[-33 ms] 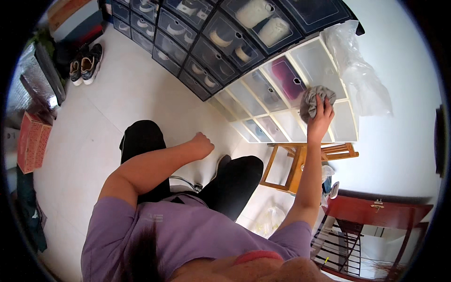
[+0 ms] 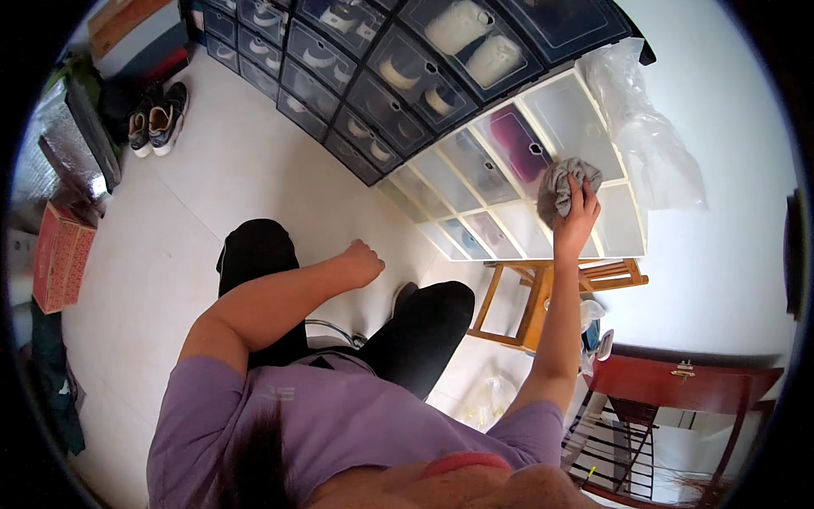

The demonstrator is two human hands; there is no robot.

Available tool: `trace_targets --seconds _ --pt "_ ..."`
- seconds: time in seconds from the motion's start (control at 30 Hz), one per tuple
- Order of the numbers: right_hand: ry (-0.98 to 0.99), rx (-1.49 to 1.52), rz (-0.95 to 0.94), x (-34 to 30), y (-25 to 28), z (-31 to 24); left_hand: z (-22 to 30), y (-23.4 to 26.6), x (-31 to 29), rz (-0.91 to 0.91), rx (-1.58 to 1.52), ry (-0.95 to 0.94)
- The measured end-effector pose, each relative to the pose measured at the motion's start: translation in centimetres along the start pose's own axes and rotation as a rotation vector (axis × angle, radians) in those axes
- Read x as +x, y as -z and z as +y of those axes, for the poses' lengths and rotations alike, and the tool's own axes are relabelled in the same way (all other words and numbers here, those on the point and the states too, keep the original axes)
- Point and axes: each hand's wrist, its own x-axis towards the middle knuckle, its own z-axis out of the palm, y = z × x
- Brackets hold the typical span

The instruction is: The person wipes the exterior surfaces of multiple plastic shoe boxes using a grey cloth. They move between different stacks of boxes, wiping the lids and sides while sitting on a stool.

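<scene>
My right hand [image 2: 578,208] is stretched out and closed on a crumpled grey cloth [image 2: 560,188]. The cloth lies against the front of the white-framed shoe boxes [image 2: 570,114], close to their clear doors. Behind one door, just left of the cloth, shows a pink-purple item [image 2: 515,144]. My left hand [image 2: 363,263] is curled into a loose fist above my knees, apart from everything, and nothing shows in it.
Dark-framed shoe boxes [image 2: 398,106] with pale shoes inside adjoin the white ones. A wooden folding chair [image 2: 532,318] stands below them, and a clear plastic sheet [image 2: 657,144] hangs beside. Dark shoes [image 2: 159,125] and a red patterned box [image 2: 64,259] are at left.
My right hand and the cloth have shifted very slightly left across the white-framed boxes. My left hand stays as it was.
</scene>
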Motion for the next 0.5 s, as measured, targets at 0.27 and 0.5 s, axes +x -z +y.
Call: trace_targets --seconds 0.27,0.5 --pt "0.449 -0.067 0.479 12.8 5.2 -12.8 -4.8 -0.1 -4.2 0.063 -0.003 0.102" --pt "0.574 -0.233 0.531 23.8 -0.4 -16.3 -7.1 1.5 -3.6 0.156 -0.048 0.130"
